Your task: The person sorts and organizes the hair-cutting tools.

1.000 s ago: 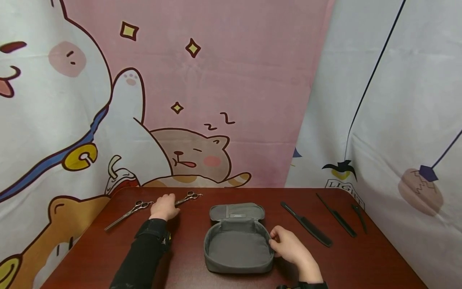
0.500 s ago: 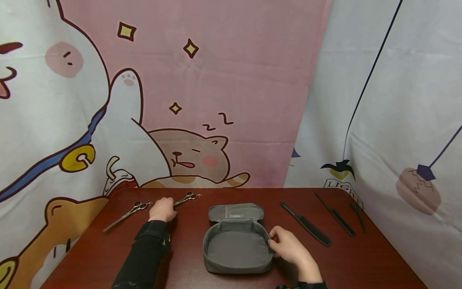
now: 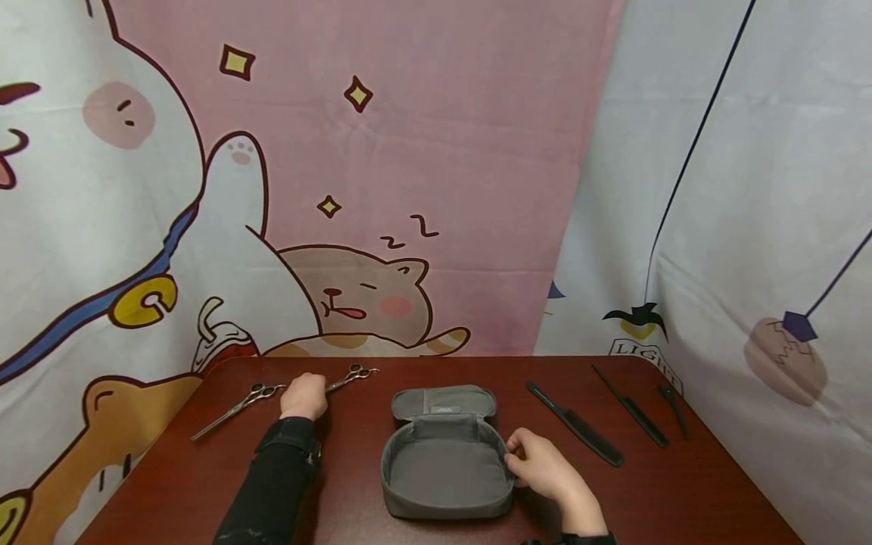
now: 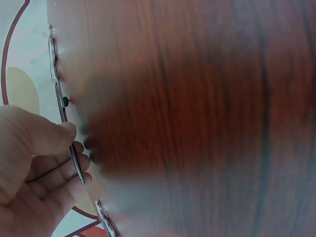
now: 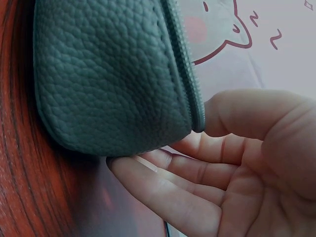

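My left hand (image 3: 303, 396) is at the back left of the table, its thumb and fingers pinching the blades of a pair of silver hairdressing scissors (image 3: 354, 375). In the left wrist view the handle rings of these scissors (image 4: 53, 54) point away past the thumb, and the blade tips show below the fingers. A second pair of scissors (image 3: 235, 412) lies to the left of that hand. My right hand (image 3: 548, 471) holds the right wall of a grey zippered case (image 3: 443, 506), thumb at the zipper rim (image 5: 190, 94) and fingers against the outside. The case stands open, lid folded back.
To the right of the case lie a wide black comb (image 3: 579, 428), a slim long-tailed comb (image 3: 633, 409) and a small dark curved item (image 3: 673, 412). A cartoon-printed cloth (image 3: 477, 189) hangs right behind the brown table (image 3: 354, 484).
The head view has shifted slightly, so everything sits a little further left. The left hand stays at the scissors and looks more rolled over. The right hand keeps its place on the case.
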`<state>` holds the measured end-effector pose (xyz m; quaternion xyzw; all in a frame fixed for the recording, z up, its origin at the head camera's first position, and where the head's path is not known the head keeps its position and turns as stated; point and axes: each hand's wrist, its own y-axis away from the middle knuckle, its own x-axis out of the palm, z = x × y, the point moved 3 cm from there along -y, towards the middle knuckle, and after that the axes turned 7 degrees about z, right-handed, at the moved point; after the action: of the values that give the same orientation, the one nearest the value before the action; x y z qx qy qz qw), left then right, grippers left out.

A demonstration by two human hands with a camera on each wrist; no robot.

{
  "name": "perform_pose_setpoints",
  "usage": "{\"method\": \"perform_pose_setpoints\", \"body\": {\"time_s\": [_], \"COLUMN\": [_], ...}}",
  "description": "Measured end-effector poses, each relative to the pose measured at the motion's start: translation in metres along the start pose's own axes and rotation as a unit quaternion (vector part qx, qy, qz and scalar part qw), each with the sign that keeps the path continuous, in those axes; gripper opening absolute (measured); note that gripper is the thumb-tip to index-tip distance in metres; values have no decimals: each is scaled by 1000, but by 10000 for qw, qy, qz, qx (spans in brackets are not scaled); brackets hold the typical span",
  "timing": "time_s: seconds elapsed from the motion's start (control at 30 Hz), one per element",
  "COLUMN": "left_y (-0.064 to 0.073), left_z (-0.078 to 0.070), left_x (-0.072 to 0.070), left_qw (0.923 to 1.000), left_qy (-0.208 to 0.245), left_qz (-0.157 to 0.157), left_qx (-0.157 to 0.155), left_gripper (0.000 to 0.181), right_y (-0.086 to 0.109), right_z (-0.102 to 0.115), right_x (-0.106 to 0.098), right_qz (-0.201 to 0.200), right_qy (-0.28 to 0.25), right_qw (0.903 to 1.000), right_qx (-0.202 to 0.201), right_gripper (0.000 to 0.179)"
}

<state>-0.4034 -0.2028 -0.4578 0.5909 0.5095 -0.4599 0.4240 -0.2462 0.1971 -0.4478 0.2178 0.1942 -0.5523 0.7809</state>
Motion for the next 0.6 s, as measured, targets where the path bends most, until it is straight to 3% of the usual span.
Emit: {"method": "perform_pose_setpoints", "body": {"time_s": [0.23,0.6], "left_y": [-1,0], "left_z": [1,-3], "left_x": [2,-1], "left_qw": [9999,9996], "left_qy": [2,127], "left_qz": [-159,-152], "left_qx": [-33,-184], "left_gripper": [14,15], "right_y": [0,-1], "right_z": [-1,-3], "right_x": [0,0], "right_qz": [0,-24], "right_qy": [-29,-80], "right_qw": [10000,9999], "right_qx": [-61,-147], "right_gripper": [9,10]}}
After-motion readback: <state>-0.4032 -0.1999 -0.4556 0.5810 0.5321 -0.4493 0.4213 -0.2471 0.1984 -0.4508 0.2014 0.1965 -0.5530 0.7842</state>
